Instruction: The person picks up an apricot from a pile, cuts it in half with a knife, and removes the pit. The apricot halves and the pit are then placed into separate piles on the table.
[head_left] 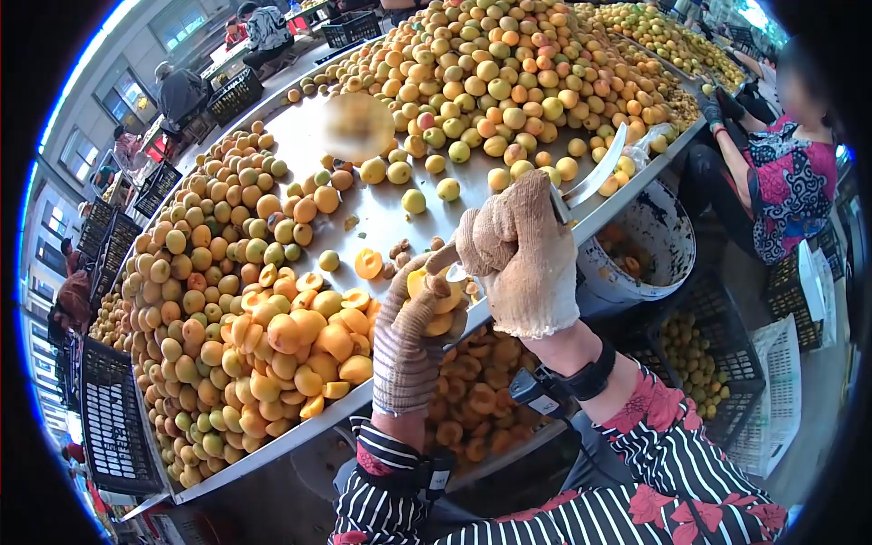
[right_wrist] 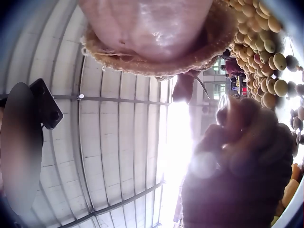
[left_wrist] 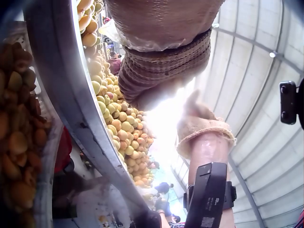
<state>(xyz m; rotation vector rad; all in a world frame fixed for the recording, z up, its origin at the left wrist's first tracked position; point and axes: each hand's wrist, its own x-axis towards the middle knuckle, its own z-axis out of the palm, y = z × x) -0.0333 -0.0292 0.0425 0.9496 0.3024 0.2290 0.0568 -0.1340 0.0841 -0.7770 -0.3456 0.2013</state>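
In the head view the left hand (head_left: 411, 336), in a striped knit glove, holds yellow-orange apricot pieces (head_left: 440, 323) against its palm. Just right of it and touching or nearly touching its fingertips, the right hand (head_left: 527, 259) in a tan glove grips a knife, whose curved pale blade (head_left: 601, 171) points up and right, away from the fruit. Halved apricots (head_left: 309, 341) are heaped left of the left hand. The left wrist view shows the right hand (left_wrist: 203, 126) beyond the left glove (left_wrist: 164, 69); in the right wrist view the left hand's fingers (right_wrist: 251, 123) are curled, their contents unclear.
Whole apricots (head_left: 490, 77) are piled across the metal table (head_left: 363, 213). Below its raised edge stand a tub of halves (head_left: 477, 400) and a white bucket (head_left: 668, 241). Black crates (head_left: 113, 418) flank the table, and a person (head_left: 786, 182) sits at right.
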